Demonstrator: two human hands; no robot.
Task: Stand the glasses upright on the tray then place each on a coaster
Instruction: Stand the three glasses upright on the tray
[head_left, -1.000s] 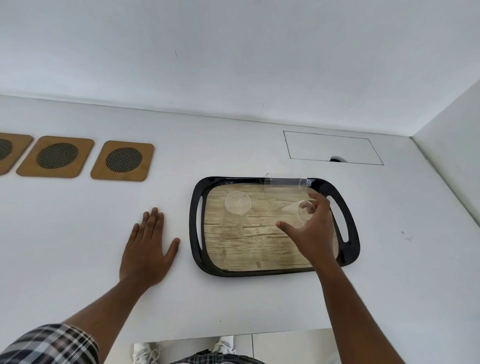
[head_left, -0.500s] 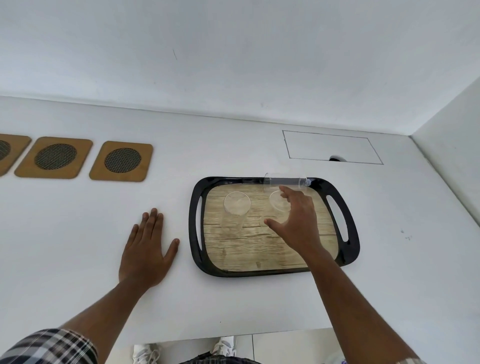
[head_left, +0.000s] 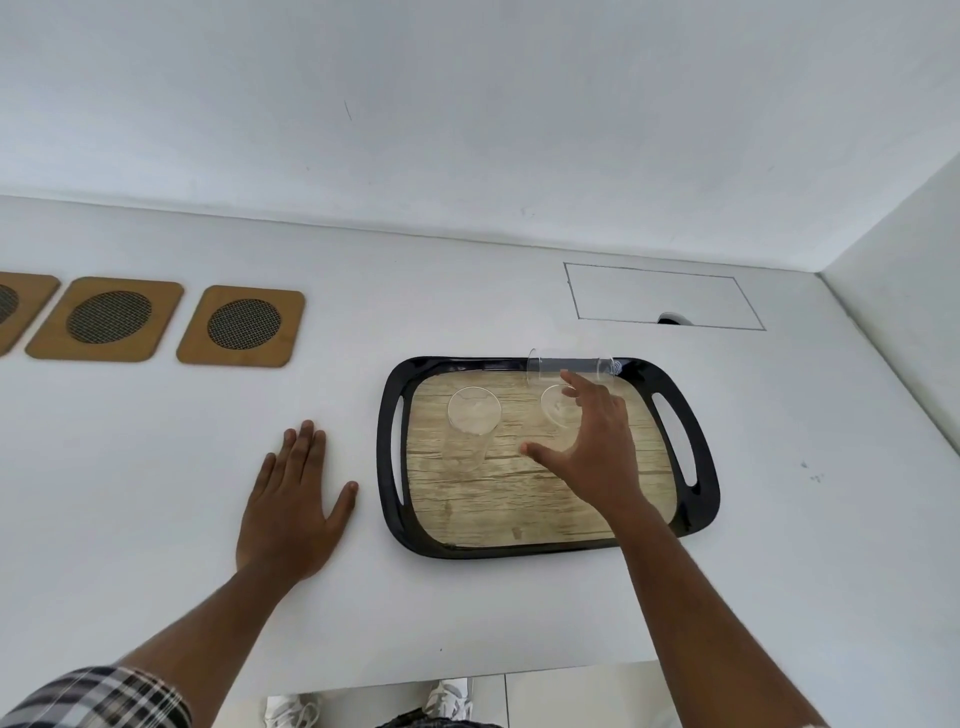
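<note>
Tray (head_left: 691, 525): glossy black rim, pale wood-grain base. Coasters (head_left: 240, 326): tan, each with a dark mesh circle at centre. Glasses (head_left: 474, 415): clear; surface (head_left: 156, 467): plain white; sleeve (head_left: 104, 699): plaid, grey, black and white.

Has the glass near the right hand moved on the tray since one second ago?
Yes. The middle glass went from tilted near the right handle slot to upright, further left toward the left glass. The right hand is open beside it.

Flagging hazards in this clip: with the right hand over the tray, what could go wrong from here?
1. The right hand hovers open beside the second upright glass; a stray finger could tip it.
2. The lying glass rests on the tray rim and might roll off.
3. The coasters lie far left, so carrying clear glasses risks a slip.
</note>
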